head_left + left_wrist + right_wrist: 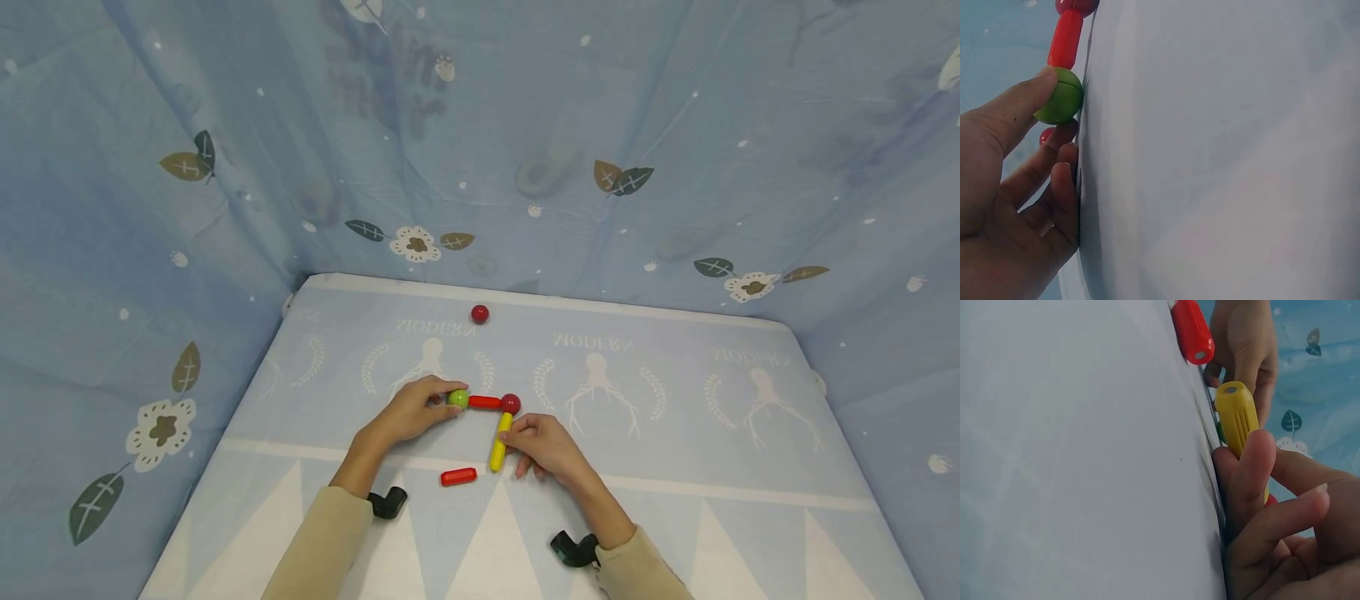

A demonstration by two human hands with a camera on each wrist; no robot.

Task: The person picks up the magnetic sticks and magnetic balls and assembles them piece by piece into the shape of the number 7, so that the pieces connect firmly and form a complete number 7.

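My left hand pinches a green ball between thumb and fingers. From that ball a red rod runs right to a dark red ball. A yellow rod meets the dark red ball and slants down toward me. My right hand pinches this yellow rod from its right side; in the right wrist view, a round grey spot marks the rod's near end. Below the joined pieces, a loose red rod lies on the table, nearest the yellow rod.
Another red ball rests near the table's far edge. A patterned cloth covers the table, and blue curtains hang behind and at both sides. Black wrist-camera mounts show beside the sleeves.
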